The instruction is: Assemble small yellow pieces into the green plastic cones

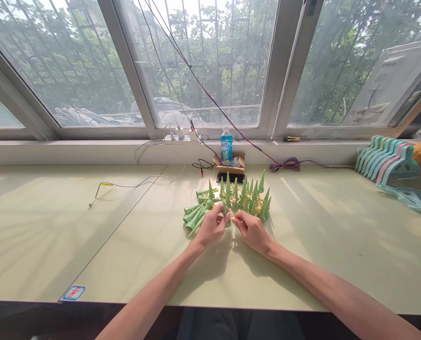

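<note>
My left hand point(213, 224) is closed on a green cone point(225, 208), which stands upright between its fingers. Close beside it on the right, my right hand point(252, 229) pinches a small yellow piece point(233, 218) whose tip points at the cone. Behind both hands, several upright green cones point(262, 181) stand in a cluster, some with yellow pieces on or around them. To the left of my left hand, several green cones point(194, 218) lie on their sides in a pile. My fingers partly hide the held cone's base and the yellow piece.
Behind the cones are a dark phone point(230, 178), a small cardboard box point(241, 163) and a blue bottle point(226, 147). Cables point(288, 164) lie along the table's point(100, 264) back. A bent metal tool point(96, 194) lies at left; pastel hangers point(390, 160) stand at right.
</note>
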